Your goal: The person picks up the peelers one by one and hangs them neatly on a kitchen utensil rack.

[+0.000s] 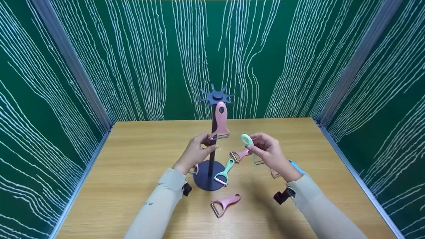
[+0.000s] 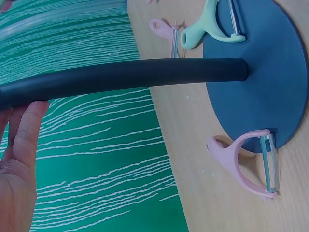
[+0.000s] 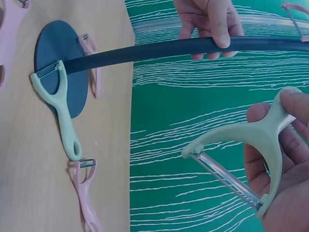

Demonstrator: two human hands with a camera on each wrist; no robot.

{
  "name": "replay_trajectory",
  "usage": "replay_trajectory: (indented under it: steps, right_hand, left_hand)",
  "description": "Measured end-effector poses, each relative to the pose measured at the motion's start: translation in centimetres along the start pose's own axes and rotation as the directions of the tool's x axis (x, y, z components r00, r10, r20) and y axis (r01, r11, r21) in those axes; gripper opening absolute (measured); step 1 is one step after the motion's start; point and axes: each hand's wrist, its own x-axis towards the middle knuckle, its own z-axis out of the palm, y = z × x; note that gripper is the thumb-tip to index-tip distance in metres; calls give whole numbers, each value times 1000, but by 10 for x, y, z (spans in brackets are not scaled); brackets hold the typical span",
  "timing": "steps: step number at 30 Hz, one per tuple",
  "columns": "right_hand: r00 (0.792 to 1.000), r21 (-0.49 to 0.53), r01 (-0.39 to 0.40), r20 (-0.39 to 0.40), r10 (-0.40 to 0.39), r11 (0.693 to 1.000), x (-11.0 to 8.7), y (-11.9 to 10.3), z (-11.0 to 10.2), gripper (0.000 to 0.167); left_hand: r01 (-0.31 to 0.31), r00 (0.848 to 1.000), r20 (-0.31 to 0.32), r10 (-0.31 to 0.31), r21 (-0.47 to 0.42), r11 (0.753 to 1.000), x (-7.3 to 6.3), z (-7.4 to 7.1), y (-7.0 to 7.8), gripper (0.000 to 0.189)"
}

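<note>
My left hand [image 1: 195, 152] grips the pole [image 1: 211, 163] of a dark stand between thumb and fingers, below its spoked hook ring [image 1: 217, 96]. From the ring's near side hangs a pink peeler [image 1: 221, 121], blade down, just above that hand. To the right of the pole, my right hand [image 1: 269, 151] pinches a light green peeler [image 3: 270, 133] by its handle. Its blade end points down, and the ring-shaped handle end shows above the thumb in the head view. The held peeler is apart from the stand.
A second green peeler [image 1: 228, 167] lies partly over the round base [image 1: 201, 181]. Pink peelers lie behind it [image 1: 241, 154], in front [image 1: 227, 201] and at the base's left [image 2: 231, 162]. A blue-handled peeler [image 1: 296, 166] is partly hidden by the right wrist. Patterned green walls enclose the wooden table.
</note>
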Motion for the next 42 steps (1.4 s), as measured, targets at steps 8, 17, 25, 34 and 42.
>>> replay_trajectory:
  steps: [8, 17, 25, 34, 42]
  right_hand:
    - [999, 23, 38, -32, -38, 999, 3, -11, 3, 28]
    - [995, 20, 89, -57, -88, 996, 6, -18, 4, 27]
    - [992, 26, 97, -86, -95, 995, 9, -29, 5, 29]
    - [986, 35, 141, -100, -137, 989, 15, -43, 7, 32]
    - [982, 29, 147, -126, -142, 989, 21, -56, 12, 31]
  left_hand:
    - [-18, 1000, -1, 18, -7, 1000, 1, 1, -2, 25]
    - [6, 1000, 6, -6, 0, 1000, 1, 2, -3, 21]
    - [-9, 1000, 0, 9, -16, 1000, 1, 3, -3, 20]
    - [15, 1000, 1, -15, -22, 1000, 0, 2, -2, 21]
    - [3, 1000, -6, -3, -27, 1000, 2, 1, -3, 19]
